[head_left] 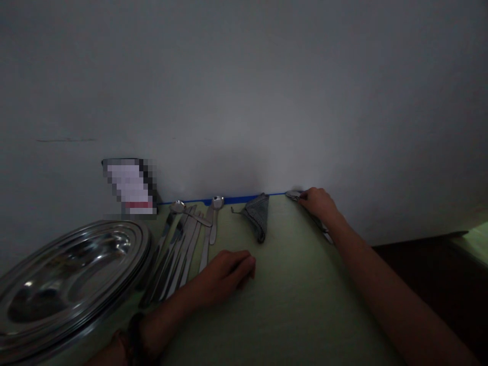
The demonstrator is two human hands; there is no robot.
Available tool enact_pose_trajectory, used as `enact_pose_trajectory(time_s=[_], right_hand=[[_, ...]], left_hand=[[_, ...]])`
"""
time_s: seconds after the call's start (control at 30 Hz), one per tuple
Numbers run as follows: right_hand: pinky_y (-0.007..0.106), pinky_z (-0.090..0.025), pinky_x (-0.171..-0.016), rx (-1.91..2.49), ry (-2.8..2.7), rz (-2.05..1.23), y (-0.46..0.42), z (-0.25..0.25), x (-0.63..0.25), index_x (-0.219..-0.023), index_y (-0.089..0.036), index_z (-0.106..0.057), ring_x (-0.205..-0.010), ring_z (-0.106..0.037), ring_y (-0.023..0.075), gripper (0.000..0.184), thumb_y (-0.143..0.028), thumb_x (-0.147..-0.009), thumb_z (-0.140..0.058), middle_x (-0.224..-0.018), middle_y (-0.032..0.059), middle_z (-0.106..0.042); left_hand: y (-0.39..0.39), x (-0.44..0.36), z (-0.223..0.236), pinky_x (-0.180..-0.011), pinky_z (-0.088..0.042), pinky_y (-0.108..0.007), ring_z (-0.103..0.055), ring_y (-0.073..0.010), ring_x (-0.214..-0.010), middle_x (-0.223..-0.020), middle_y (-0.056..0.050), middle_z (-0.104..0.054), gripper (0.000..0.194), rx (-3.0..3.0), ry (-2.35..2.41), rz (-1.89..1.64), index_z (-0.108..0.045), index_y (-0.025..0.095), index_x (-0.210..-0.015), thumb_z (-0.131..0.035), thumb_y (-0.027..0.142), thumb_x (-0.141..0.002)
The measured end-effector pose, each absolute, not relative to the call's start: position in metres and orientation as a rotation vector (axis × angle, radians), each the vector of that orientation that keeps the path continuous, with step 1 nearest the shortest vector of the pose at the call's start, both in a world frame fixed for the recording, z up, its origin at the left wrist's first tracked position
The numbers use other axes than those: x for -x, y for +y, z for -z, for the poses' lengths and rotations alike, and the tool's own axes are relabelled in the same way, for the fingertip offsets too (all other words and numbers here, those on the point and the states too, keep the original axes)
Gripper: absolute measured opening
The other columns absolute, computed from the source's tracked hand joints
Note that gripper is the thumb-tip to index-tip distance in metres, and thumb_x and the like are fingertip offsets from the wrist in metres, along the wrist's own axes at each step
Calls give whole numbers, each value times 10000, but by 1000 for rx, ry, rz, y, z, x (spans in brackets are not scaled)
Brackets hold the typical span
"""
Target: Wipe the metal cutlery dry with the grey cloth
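At the far right end of the table, my right hand (318,201) is closed on a small stack of metal cutlery (293,195). Its rounded ends stick out left of my fingers and some handles show below the hand; forks or spoons, I cannot tell which. My left hand (232,269) is low over the middle of the table, fingers curled in and nothing visible in them. Just left of it lie several table knives (186,249) side by side. One spoon (217,203) lies by them, and another spoon (178,206) rests across their tops.
A crumpled grey cloth (257,216) lies between my hands near the wall. Stacked oval metal trays (141,239) fill the left side. A phone-like object (129,185), blurred out, leans on the wall. Blue tape (244,200) runs along the pale green table's (290,295) back edge.
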State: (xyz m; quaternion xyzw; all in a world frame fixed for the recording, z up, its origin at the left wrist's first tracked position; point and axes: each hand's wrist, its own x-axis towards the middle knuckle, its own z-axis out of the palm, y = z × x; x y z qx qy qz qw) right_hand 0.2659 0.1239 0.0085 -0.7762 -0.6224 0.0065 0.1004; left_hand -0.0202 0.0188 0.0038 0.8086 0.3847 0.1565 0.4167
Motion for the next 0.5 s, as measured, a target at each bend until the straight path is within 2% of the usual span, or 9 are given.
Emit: enact_pose_trajectory(time_s=[0.27,0.5], right_hand=[[314,-446,-720,2344,-1786,11,121,-5,-263,-964,-164,-664,-862,-619,229,292,-302,-752,-519,-920,147,-660],[370,-445,-699,2368,-1799,75,117,-14,-255,-1009,-132,-597,-905,-598,296,332,-328,-762,-493,-1009,183,-605]], left_hand=[[18,20,-5,-536,-337,-202,-449,-84,-539,-571,48,-458,381,-2035,949,-402,-506,163,-666,-306,376,-911],[18,20,-3,-516,-331,-196,-434,-79,-523,-558,50,-449,382,-2024,940,-405,-511,158,-670,-309,377,-909]])
